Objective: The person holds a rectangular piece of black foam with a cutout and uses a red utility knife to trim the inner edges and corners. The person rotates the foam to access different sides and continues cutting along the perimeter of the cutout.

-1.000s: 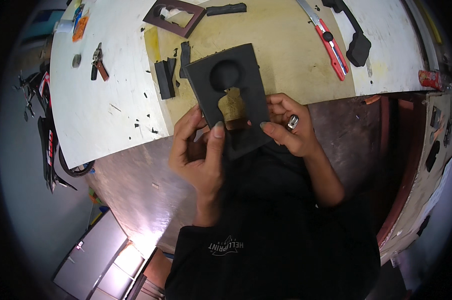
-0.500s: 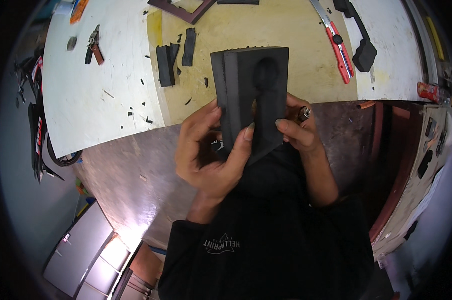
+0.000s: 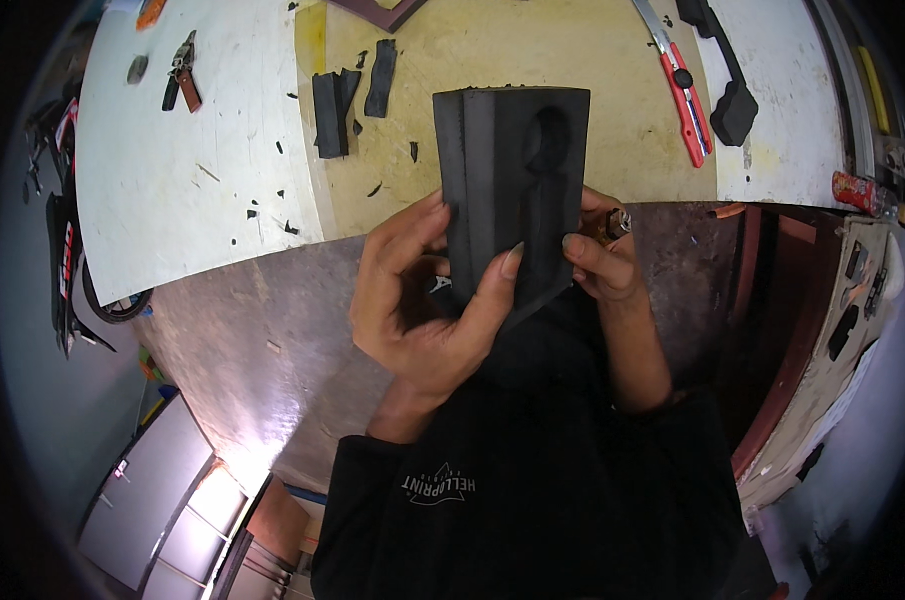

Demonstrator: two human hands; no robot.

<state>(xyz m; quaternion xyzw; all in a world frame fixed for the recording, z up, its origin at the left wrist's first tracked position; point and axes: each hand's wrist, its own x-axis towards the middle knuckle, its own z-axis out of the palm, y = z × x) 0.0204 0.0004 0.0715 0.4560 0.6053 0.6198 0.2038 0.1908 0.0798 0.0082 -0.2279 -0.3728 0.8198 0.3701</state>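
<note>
Between my hands, in front of the table's near edge, is a thick black block point(image 3: 483, 170) that looks like foam. A rounded hollow with a long narrow recess below it is cut into its face. My left hand point(image 3: 428, 290) grips the block's lower left side, thumb on the face and fingers behind. My right hand point(image 3: 608, 262) holds the lower right edge, its thumb bent against it. A small brown and silver thing point(image 3: 616, 225) shows at the right fingers; whether it is a ring or a tool's end I cannot make out.
Black offcuts point(image 3: 331, 115) and crumbs lie on the table point(image 3: 223, 130). A red utility knife point(image 3: 688, 110) with its blade out lies at the right, beside a long black piece point(image 3: 733, 110). Brown-handled pliers point(image 3: 185, 75) are at the left. A red packet point(image 3: 858, 190) sits at far right.
The block has tilted a little and shifted slightly right; the light gap seen in its recess is now dark. Both hands keep their hold. The table scene has shifted slightly in view.
</note>
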